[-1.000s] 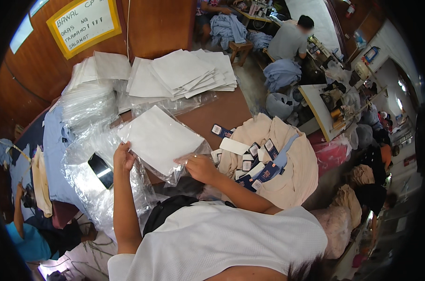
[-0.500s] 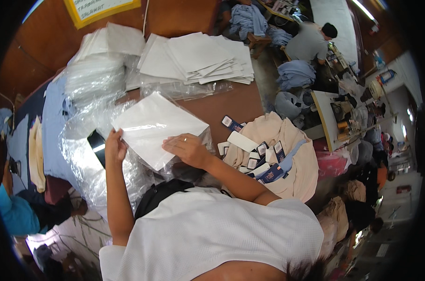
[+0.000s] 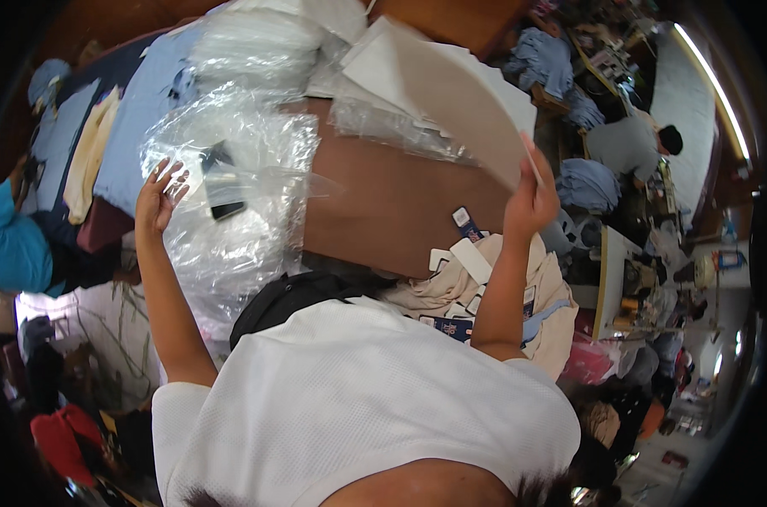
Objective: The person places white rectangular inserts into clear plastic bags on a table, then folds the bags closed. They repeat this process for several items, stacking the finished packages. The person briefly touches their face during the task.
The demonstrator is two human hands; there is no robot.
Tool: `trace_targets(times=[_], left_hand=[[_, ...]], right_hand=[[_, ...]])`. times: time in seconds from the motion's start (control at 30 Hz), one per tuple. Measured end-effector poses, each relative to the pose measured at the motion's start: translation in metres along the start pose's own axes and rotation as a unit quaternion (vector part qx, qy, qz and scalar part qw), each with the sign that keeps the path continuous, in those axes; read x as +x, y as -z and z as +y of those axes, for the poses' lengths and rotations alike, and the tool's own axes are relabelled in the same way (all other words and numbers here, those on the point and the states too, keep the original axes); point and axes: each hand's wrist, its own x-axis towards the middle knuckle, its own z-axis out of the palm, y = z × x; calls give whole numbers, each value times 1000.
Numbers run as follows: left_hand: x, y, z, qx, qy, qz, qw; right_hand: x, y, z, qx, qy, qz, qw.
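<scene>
Clear plastic bags (image 3: 231, 194) heaped at left of brown worktop (image 3: 392, 203), left hand (image 3: 158, 196) spread open against top bag, gripping nothing. Flat white card sheet (image 3: 459, 101) lifted high at right, pinched by its lower corner in closed right hand (image 3: 531, 203), well apart from bags. Not yet bagged; insertion judged still to do. Beige cloth with tags (image 3: 485, 279) below right hand.

Clear plastic bags (image 3: 231, 194) heap at the table's left (crinkled, glossy), small white-and-blue tags (image 3: 466, 224) lying right.
</scene>
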Motion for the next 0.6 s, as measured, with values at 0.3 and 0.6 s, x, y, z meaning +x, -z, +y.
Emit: trace_targets(times=[0.3,0.6], left_hand=[[7,77,-5,102,-22,65,992],[7,153,-8,90,-169,204,960]], right_hand=[[-36,-156,139,-344,23,-275,897],[-72,-336,-94,156,-164,-475,851]])
